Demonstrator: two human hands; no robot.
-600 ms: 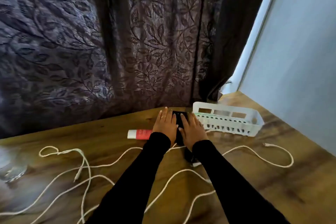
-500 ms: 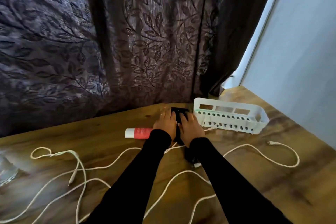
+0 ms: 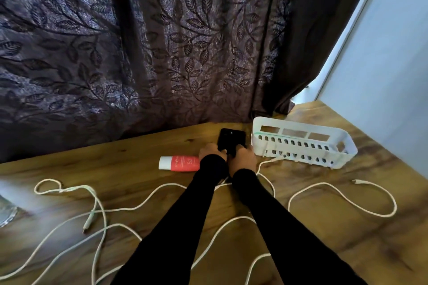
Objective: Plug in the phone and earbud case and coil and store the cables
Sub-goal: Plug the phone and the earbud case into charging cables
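- Phone [image 3: 232, 140]: black slab lying flat on the wooden table [image 3: 347, 227], near the curtain [image 3: 162, 53], just left of the white basket [image 3: 301, 143]; its near end sits between my two hands.
- Left hand [image 3: 212, 151]: I read the fingers as curled onto the phone's near left edge, holding it.
- Right hand [image 3: 243, 156]: fingers bent over the near right edge, also holding; fingertips partly hidden, so the exact pinch is unclear.
- Cables [image 3: 342, 196]: white, loose, spread in loops across the table; no plug visibly in either hand.
- Earbud case: not identifiable from my view.
- Risk, my judgement: lifting the phone could snag the cable running under my wrists and drag it; the loops may tangle before coiling.
- Risk: the red tube [image 3: 183, 164], just beside my left hand, could get knocked and roll.
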